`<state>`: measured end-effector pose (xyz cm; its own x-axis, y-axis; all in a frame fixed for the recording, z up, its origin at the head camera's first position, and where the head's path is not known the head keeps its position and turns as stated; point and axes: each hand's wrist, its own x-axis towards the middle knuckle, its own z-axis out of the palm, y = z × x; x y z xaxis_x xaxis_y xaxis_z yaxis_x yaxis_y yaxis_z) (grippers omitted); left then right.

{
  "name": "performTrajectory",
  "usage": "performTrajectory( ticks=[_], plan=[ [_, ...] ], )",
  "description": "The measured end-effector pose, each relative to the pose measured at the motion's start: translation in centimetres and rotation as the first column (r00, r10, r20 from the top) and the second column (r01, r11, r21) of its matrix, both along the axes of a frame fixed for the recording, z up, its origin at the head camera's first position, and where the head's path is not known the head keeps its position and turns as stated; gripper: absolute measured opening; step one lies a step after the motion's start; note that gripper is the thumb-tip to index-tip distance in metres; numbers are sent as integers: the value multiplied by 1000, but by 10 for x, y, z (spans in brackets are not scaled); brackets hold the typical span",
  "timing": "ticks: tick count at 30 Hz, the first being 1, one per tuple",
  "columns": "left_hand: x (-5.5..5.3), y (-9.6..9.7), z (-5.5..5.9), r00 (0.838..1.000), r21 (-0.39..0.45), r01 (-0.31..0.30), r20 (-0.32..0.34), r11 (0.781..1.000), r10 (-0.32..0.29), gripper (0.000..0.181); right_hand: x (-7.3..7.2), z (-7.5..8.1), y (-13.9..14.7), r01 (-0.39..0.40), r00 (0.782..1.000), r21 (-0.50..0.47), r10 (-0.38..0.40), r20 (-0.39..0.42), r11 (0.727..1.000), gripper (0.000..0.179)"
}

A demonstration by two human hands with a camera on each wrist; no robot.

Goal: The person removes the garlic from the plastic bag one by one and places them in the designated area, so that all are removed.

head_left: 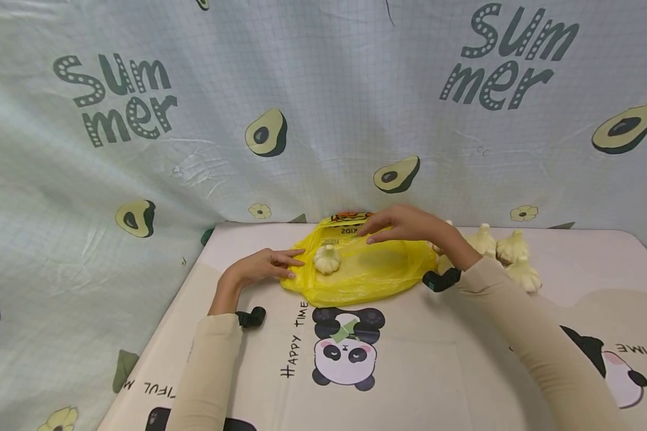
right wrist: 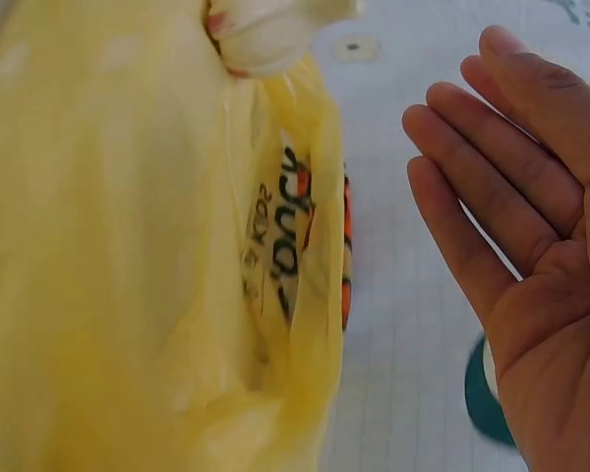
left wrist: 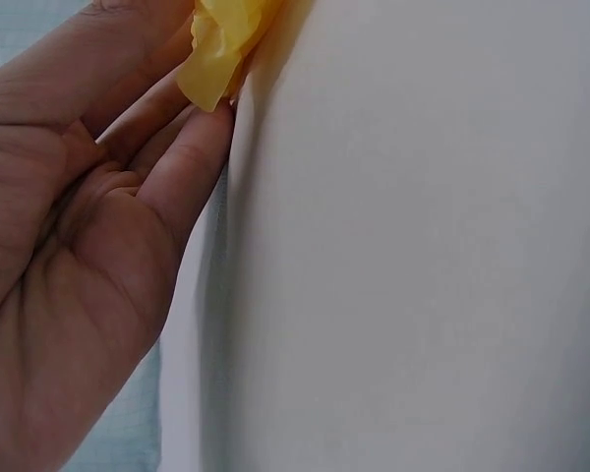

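A yellow plastic bag [head_left: 374, 281] lies flat on the table, dark print along its far edge. One garlic bulb [head_left: 327, 259] shows near its left end; whether it sits on or inside the bag I cannot tell. My left hand [head_left: 259, 265] holds the bag's left edge between thumb and fingers, the tips partly hidden by crumpled plastic [left wrist: 224, 59] in the left wrist view. Above the bag's right part hovers my right hand [head_left: 404, 223]. It holds nothing, and the right wrist view shows its fingers [right wrist: 487, 187] extended.
Several more garlic bulbs [head_left: 513, 246] are grouped to the right of the bag, partly behind the right forearm. A printed cloth [head_left: 323, 72] hangs behind the table's far edge. The pale tabletop [head_left: 420, 371] has panda pictures and lettering.
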<state>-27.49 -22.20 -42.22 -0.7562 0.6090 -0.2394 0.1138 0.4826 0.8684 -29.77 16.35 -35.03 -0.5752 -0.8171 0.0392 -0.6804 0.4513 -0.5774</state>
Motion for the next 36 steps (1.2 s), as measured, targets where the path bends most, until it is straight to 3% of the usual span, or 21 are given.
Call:
performTrajectory(
  ticks=[9,14,18,23,36],
  plan=[
    [-3,-2,2,1000,-7,-10,7,1000,10,40,-38,-2,-47,-166,986,41,165,27,985,40],
    [-2,-1,2,1000,-11,-17,6,1000,17,40,-51,-17,-68,-238,970,-1,238,52,971,41],
    [0,1,1,1000,-23,-8,12,1000,8,41,-53,-34,-81,-271,959,-57,274,67,961,39],
    [1,2,2,1000,-28,-15,12,999,16,41,-51,-48,-88,-254,963,-119,262,56,960,30],
    [1,3,1,999,-32,-33,22,999,34,39,-47,-50,-81,-222,971,-138,232,64,965,26]
  ],
)
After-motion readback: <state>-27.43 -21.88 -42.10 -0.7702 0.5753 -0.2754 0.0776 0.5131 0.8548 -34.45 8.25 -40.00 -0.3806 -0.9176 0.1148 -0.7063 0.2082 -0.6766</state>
